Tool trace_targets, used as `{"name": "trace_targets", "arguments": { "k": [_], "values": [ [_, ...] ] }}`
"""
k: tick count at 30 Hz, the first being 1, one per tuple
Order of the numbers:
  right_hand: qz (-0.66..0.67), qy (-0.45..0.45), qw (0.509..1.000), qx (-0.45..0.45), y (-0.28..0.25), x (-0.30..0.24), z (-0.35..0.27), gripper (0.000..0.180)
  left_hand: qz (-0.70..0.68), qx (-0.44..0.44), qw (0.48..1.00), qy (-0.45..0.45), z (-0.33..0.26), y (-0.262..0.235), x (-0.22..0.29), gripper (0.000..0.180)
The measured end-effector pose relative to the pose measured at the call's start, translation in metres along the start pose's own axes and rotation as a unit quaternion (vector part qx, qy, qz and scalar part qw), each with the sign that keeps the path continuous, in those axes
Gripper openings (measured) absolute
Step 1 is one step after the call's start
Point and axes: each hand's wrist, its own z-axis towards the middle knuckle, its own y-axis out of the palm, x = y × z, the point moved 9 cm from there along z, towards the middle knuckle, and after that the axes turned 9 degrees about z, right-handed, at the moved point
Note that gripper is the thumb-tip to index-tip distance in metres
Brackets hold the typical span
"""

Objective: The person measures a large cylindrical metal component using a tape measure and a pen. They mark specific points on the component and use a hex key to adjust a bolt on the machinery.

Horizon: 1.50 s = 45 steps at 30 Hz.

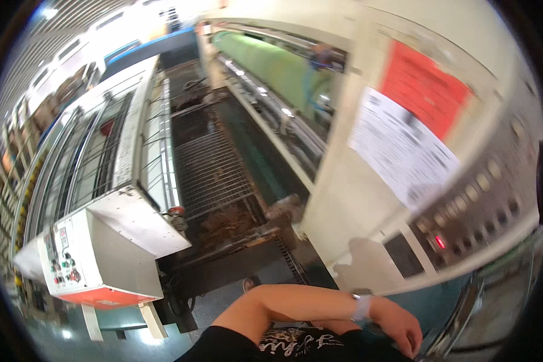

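My left arm crosses in front of my body to the lower right, with a light-coloured wristband (362,308) on it. My left hand (399,327) hangs low at the right, its fingers curled downward and partly hidden; whatever they may hold does not show. Nearest to it stands the cream machine cabinet (329,241). A short piece of my other forearm (339,326) shows beneath the left one, but my right hand is out of sight.
A control panel (473,208) with buttons and knobs sits at the right, beside red (425,87) and white (401,148) sheets. A large green roller (265,66) lies behind. Left stands a white machine with a control box (66,262); a floor grating (211,172) runs between.
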Motion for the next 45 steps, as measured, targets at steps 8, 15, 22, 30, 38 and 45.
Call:
{"name": "trace_targets", "arguments": {
  "k": [8,15,22,30,38,45],
  "values": [
    [-0.023,-0.004,1.000,0.011,-0.059,-0.136,0.134,0.024,0.051,-0.002,0.998,0.032,-0.211,-0.127,0.060,0.026],
    [-0.029,-0.080,0.996,-0.001,-0.065,-0.300,0.279,0.024,-0.008,0.148,0.961,-0.233,-0.428,-0.236,0.050,0.022],
    [-0.027,-0.097,0.994,0.045,-0.124,-0.367,0.389,0.026,-0.159,0.345,0.829,-0.411,-0.618,-0.295,-0.006,0.031],
    [0.285,0.061,0.740,0.607,-0.302,-0.299,0.275,0.033,-0.355,0.518,0.681,-0.376,-0.741,-0.303,-0.064,0.026],
    [0.280,-0.037,0.416,0.865,-0.371,-0.305,-0.054,0.057,-0.379,0.459,0.688,-0.415,-0.741,-0.262,-0.091,0.029],
    [0.271,-0.031,0.419,0.866,-0.396,-0.304,-0.081,0.055,-0.397,0.435,0.692,-0.416,-0.753,-0.255,-0.108,0.032]
  ]
}}
